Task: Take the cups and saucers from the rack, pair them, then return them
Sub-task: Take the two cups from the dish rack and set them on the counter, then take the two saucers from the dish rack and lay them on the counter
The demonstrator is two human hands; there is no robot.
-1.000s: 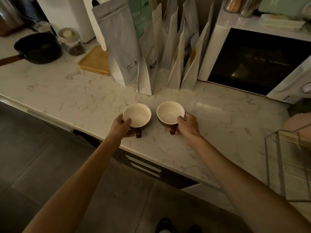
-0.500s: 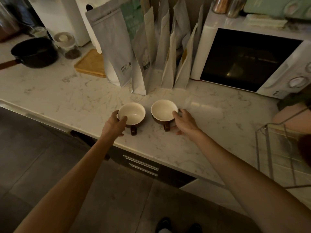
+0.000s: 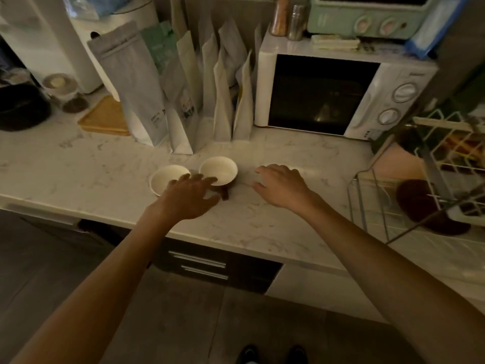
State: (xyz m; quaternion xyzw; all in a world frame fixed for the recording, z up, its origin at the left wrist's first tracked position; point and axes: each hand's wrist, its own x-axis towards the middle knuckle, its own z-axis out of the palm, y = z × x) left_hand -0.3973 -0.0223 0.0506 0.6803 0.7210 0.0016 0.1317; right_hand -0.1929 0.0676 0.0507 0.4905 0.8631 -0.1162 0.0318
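Head view: two cups stand side by side on the marble desk, just in front of a row of standing paper bags. The left cup and the right cup are upright, pale inside and dark outside, and sit so close that I cannot tell whether they touch. The right cup's dark handle points toward the desk's near edge. No saucer lies under either one.

The left hand hovers over the near side of the left cup, its fingers spread and loose, the fingertips reaching toward the right cup's rim; its grip pinches nothing. The right hand is well clear to the right of the cups, palm down above the bare desk, fingers spread and empty.

At the far right stands the wire rack. A dark round piece that looks like a saucer sits in it, though the dim light makes this hard to confirm.

By my reading the cups are out and set down, so the step in hand is fetching the saucers. The next move calls for the free right hand to swing over to the rack, lift a saucer out between the wires without snagging, and bring it beside the cups for pairing.
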